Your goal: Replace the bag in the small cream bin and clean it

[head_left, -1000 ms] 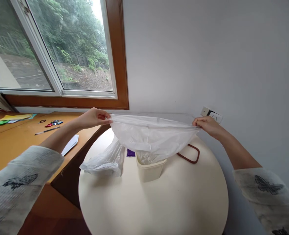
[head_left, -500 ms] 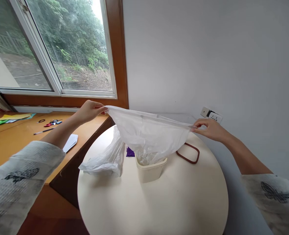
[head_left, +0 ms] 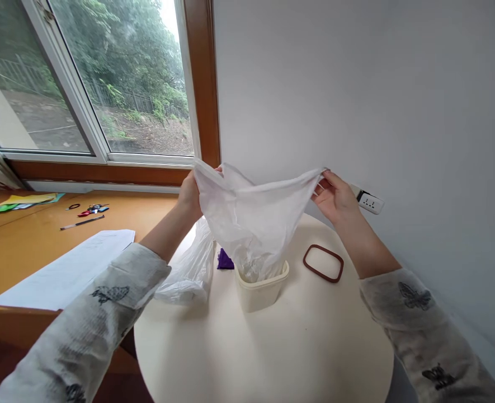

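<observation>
As left hand [head_left: 191, 193] and right hand [head_left: 335, 196] grasp wrinkled, filmy bag [head_left: 255, 215], bottom in smooth, round-cornered bin [head_left: 259, 296]

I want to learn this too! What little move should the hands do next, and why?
Maybe bring the left hand and right hand down, folding the top of the white bag over the rim of the cream bin. They hold the bag spread, its lower part sits in the bin, and the rim's front is uncovered.
</observation>
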The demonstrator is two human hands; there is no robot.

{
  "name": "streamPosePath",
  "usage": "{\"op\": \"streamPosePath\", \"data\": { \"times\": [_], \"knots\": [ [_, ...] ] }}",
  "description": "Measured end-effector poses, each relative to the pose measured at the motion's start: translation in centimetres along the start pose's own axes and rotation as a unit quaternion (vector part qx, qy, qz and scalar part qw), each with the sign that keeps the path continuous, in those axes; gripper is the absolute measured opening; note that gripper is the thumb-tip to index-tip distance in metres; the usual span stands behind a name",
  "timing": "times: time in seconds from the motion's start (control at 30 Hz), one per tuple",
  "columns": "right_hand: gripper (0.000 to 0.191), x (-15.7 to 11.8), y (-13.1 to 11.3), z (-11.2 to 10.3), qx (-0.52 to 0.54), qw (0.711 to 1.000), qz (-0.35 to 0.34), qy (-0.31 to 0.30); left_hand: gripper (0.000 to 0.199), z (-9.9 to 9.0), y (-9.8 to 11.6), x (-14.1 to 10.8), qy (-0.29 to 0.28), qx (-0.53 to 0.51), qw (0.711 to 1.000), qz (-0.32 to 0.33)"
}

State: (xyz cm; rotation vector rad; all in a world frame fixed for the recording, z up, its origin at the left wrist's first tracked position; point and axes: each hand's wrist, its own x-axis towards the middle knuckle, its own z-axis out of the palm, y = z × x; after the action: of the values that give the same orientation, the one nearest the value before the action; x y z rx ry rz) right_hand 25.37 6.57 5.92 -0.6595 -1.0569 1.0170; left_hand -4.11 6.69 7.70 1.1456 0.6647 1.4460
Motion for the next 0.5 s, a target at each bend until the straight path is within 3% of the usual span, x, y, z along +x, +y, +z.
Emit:
{"op": "streamPosePath", "data": {
  "times": [0.1, 0.3, 0.5],
  "knots": [
    [0.019, -0.1, 0.1, 3.3, 0.045, 0.998, 0.016, -0.038, 0.038, 2.5, -0.6, -1.0, -0.072, -0.064, 0.995, -0.031],
    [0.027, -1.0, 0.8, 9.1, 0.062, 0.991, 0.004, -0.117, 0.064, 5.9, -2.6, -2.2, -0.159, -0.040, 0.986, -0.013],
    [0.022, -2.1, 0.3, 11.2, 0.047, 0.985, -0.007, -0.167, 0.038, 6.3, -4.3, -1.8, -0.146, 0.049, 0.988, -0.013]
  ]
}}
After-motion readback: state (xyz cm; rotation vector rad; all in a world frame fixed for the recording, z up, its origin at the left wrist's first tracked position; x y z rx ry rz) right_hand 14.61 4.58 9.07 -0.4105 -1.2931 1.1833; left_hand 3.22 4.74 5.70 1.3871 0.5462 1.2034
